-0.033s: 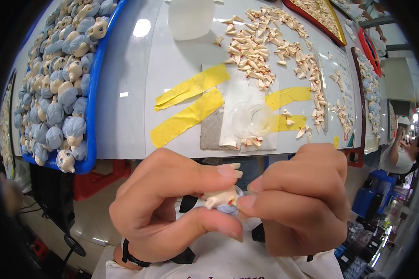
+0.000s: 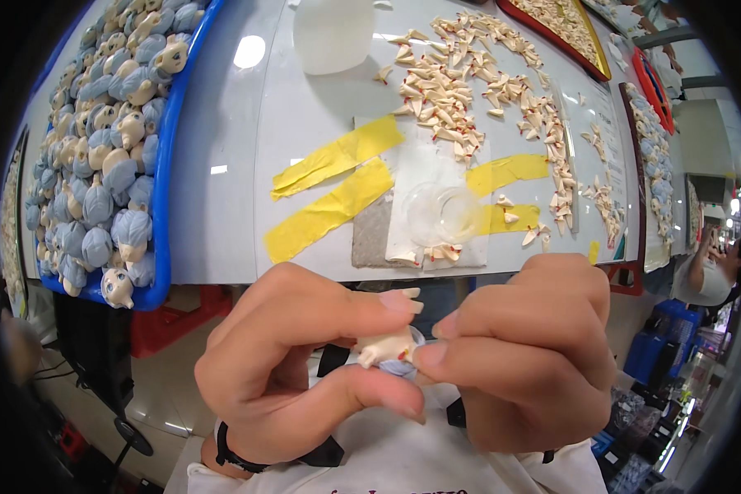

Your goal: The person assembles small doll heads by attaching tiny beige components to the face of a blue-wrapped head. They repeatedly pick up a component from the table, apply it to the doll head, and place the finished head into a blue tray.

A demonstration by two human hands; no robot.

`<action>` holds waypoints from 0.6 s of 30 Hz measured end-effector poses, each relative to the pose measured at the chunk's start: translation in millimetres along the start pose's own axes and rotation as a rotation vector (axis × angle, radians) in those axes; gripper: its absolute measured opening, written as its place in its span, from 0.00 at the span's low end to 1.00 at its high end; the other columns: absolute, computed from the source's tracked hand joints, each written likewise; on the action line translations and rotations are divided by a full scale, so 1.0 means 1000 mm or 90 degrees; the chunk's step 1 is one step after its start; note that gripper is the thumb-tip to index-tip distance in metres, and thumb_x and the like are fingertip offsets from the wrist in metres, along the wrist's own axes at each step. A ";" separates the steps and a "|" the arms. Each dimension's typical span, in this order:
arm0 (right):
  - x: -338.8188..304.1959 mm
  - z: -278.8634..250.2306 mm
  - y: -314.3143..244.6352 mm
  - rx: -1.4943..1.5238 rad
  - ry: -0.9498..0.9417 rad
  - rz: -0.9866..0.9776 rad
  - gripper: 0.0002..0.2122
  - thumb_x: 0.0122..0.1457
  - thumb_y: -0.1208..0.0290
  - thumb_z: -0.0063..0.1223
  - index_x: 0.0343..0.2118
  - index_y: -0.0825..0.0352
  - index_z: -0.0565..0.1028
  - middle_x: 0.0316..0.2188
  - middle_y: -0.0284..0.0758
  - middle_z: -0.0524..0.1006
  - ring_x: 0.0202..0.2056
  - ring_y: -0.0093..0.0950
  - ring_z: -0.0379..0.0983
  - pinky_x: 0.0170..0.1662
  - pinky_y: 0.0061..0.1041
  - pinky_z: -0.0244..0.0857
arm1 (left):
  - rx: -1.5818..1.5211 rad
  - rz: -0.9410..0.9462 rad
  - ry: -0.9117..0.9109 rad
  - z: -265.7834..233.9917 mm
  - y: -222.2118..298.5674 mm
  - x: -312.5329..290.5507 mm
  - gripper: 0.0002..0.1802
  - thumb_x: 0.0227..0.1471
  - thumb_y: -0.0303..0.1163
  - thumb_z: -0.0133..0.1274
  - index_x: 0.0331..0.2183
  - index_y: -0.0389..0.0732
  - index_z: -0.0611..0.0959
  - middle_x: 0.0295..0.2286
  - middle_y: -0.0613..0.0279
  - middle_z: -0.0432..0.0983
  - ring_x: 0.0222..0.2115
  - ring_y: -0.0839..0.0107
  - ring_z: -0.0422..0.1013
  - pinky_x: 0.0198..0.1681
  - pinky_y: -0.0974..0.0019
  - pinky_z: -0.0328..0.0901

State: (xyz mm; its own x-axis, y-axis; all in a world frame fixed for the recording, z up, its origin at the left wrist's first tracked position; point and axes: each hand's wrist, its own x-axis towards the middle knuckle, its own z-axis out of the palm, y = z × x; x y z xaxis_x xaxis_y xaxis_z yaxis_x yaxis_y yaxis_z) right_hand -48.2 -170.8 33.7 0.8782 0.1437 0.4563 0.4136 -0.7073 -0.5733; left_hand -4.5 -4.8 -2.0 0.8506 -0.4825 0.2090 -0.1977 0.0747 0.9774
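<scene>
Just off the near edge of the white, glossy desk (image 2: 214, 218), the left hand (image 2: 284, 354) pinches a small cream-and-pale-blue moulded doll head (image 2: 387, 344) between its thumb below and fingertips above. Its long axis seems to lie roughly sideways, along that edge; the cream nub points left and slightly down, the blue part sits lower right, and a red spot shows beside it. The right hand (image 2: 539, 350) is curled, two fingertips close together at the head's right end; whether they grip something small is hidden. A blue plastic tray (image 2: 163, 222) of similar heads (image 2: 97, 202) stands along the desk's left edge; red-tipped, cream pointed pieces (image 2: 445, 99) are heaped towards its far edge. A clear round cup (image 2: 449, 216) stands near the near edge.
</scene>
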 end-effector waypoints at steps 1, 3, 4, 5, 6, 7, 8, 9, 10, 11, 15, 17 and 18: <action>0.000 -0.002 0.002 0.022 -0.008 -0.003 0.11 0.33 0.80 0.58 0.24 0.62 0.74 0.25 0.31 0.69 0.24 0.23 0.64 0.26 0.21 0.52 | 0.049 0.021 -0.013 -0.003 0.000 0.000 0.26 0.32 0.43 0.63 0.31 0.34 0.75 0.28 0.54 0.72 0.28 0.72 0.67 0.30 0.74 0.59; 0.001 -0.011 0.006 0.085 -0.040 0.022 0.11 0.36 0.77 0.60 0.27 0.63 0.74 0.27 0.33 0.69 0.26 0.25 0.65 0.29 0.23 0.55 | 0.135 0.078 -0.008 -0.005 -0.001 0.002 0.26 0.32 0.42 0.63 0.31 0.35 0.75 0.28 0.55 0.72 0.29 0.70 0.66 0.30 0.72 0.59; -0.001 -0.014 0.007 0.128 -0.038 0.049 0.12 0.38 0.76 0.61 0.29 0.64 0.74 0.29 0.34 0.69 0.28 0.25 0.66 0.31 0.23 0.56 | 0.177 0.111 0.011 -0.003 0.000 0.001 0.25 0.32 0.42 0.63 0.31 0.35 0.75 0.28 0.55 0.71 0.29 0.69 0.66 0.31 0.71 0.60; -0.006 -0.016 0.005 0.179 -0.005 0.101 0.14 0.39 0.74 0.62 0.31 0.65 0.73 0.31 0.35 0.69 0.29 0.27 0.66 0.33 0.24 0.58 | 0.210 0.149 0.033 0.001 0.002 0.004 0.25 0.32 0.41 0.63 0.31 0.35 0.74 0.28 0.56 0.71 0.29 0.67 0.66 0.31 0.70 0.60; -0.006 -0.017 0.002 0.243 -0.020 0.154 0.18 0.39 0.73 0.63 0.35 0.67 0.71 0.32 0.36 0.70 0.31 0.27 0.68 0.35 0.24 0.60 | 0.209 0.185 0.076 0.005 0.004 0.011 0.21 0.28 0.35 0.65 0.29 0.38 0.78 0.25 0.60 0.73 0.25 0.66 0.68 0.28 0.71 0.64; -0.007 -0.014 0.003 0.313 -0.035 0.207 0.22 0.40 0.71 0.64 0.39 0.70 0.68 0.33 0.38 0.70 0.33 0.28 0.69 0.37 0.23 0.62 | 0.284 0.214 0.034 0.005 0.003 0.009 0.23 0.30 0.40 0.63 0.30 0.38 0.76 0.27 0.58 0.72 0.27 0.64 0.67 0.30 0.68 0.62; -0.009 -0.012 0.003 0.381 -0.046 0.262 0.26 0.41 0.69 0.65 0.43 0.72 0.66 0.34 0.39 0.71 0.35 0.29 0.70 0.39 0.23 0.64 | 0.358 0.244 -0.008 0.005 0.004 0.006 0.26 0.32 0.44 0.62 0.31 0.37 0.74 0.29 0.56 0.71 0.29 0.63 0.65 0.32 0.65 0.61; -0.010 -0.010 0.003 0.438 -0.058 0.295 0.27 0.41 0.69 0.65 0.44 0.72 0.66 0.34 0.39 0.71 0.35 0.28 0.70 0.38 0.21 0.64 | 0.396 0.259 -0.031 0.012 0.004 0.007 0.27 0.32 0.45 0.61 0.32 0.37 0.73 0.29 0.55 0.70 0.30 0.62 0.65 0.33 0.64 0.61; -0.014 -0.011 0.007 0.496 -0.069 0.329 0.28 0.41 0.70 0.64 0.45 0.73 0.65 0.34 0.39 0.72 0.35 0.27 0.71 0.38 0.20 0.65 | 0.434 0.275 -0.053 0.019 0.006 0.008 0.28 0.32 0.46 0.61 0.33 0.37 0.73 0.30 0.54 0.70 0.31 0.61 0.65 0.34 0.63 0.61; -0.013 -0.017 0.008 0.483 -0.076 0.300 0.24 0.43 0.72 0.62 0.43 0.74 0.66 0.35 0.39 0.72 0.34 0.27 0.71 0.37 0.20 0.65 | 0.500 0.280 -0.062 0.021 0.015 0.005 0.29 0.32 0.46 0.61 0.34 0.37 0.73 0.31 0.54 0.70 0.32 0.60 0.65 0.35 0.62 0.61; -0.028 -0.081 0.043 0.180 0.175 0.384 0.09 0.49 0.77 0.51 0.35 0.68 0.72 0.26 0.29 0.72 0.25 0.17 0.67 0.29 0.15 0.62 | 0.494 0.272 -0.076 -0.001 0.018 0.007 0.32 0.39 0.43 0.59 0.42 0.35 0.68 0.39 0.49 0.66 0.41 0.52 0.63 0.44 0.53 0.59; -0.039 -0.134 0.091 -0.053 0.307 0.456 0.10 0.49 0.78 0.46 0.36 0.68 0.72 0.22 0.29 0.72 0.24 0.16 0.65 0.29 0.15 0.60 | 0.524 0.216 0.009 -0.024 0.018 -0.001 0.29 0.45 0.40 0.55 0.44 0.32 0.67 0.41 0.47 0.65 0.44 0.57 0.62 0.46 0.57 0.58; -0.053 -0.164 0.125 -0.094 0.286 0.511 0.10 0.49 0.77 0.46 0.36 0.68 0.72 0.26 0.30 0.72 0.27 0.17 0.66 0.32 0.17 0.61 | 0.529 0.160 0.065 -0.027 0.021 -0.003 0.25 0.48 0.35 0.52 0.45 0.31 0.67 0.43 0.47 0.64 0.44 0.59 0.61 0.47 0.60 0.57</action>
State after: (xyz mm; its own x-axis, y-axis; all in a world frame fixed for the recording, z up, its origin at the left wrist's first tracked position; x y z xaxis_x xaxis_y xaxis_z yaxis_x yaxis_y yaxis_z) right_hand -82.5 -380.1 49.5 0.6995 -0.6862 0.1994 -0.3384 -0.5638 -0.7534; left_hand 2.1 21.9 18.7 0.7654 -0.4537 0.4564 -0.6431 -0.5108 0.5706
